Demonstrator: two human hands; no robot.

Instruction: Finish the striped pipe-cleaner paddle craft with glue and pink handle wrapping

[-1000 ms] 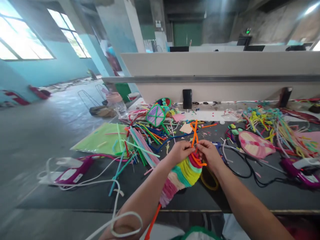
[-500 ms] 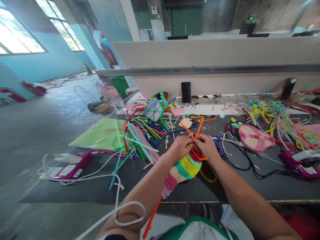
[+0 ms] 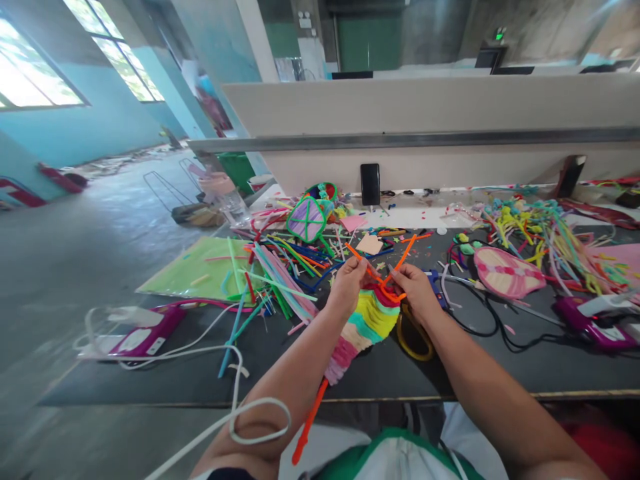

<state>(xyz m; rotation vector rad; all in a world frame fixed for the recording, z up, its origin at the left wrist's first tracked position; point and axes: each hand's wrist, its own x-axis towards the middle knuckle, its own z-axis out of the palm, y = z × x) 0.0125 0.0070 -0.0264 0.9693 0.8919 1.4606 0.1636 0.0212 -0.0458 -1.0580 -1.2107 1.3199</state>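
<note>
A striped pipe-cleaner piece (image 3: 373, 320) in yellow, teal, cream and pink lies under my hands, slanting toward the table's front edge. Orange pipe cleaners (image 3: 406, 257) cross at its red top end and stick up in a V. My left hand (image 3: 349, 283) pinches the left orange strand. Closed on the right strand near the crossing is my right hand (image 3: 411, 285). An orange tail (image 3: 311, 423) hangs from the piece's lower end past the table edge. Scissors with yellowish handles (image 3: 416, 343) lie beside the piece, partly hidden.
Loose pipe cleaners (image 3: 280, 273) and a green plastic packet (image 3: 193, 270) are on the left. A purple power strip (image 3: 147, 333) trails white cable across my left forearm. To the right are a pink oval piece (image 3: 507, 272), black cables and another power strip (image 3: 595, 323). A phone (image 3: 371, 185) leans at the back.
My hands were together at the crossing and have moved apart. The orange strands are spread wider, and more of the crossing and the red end shows.
</note>
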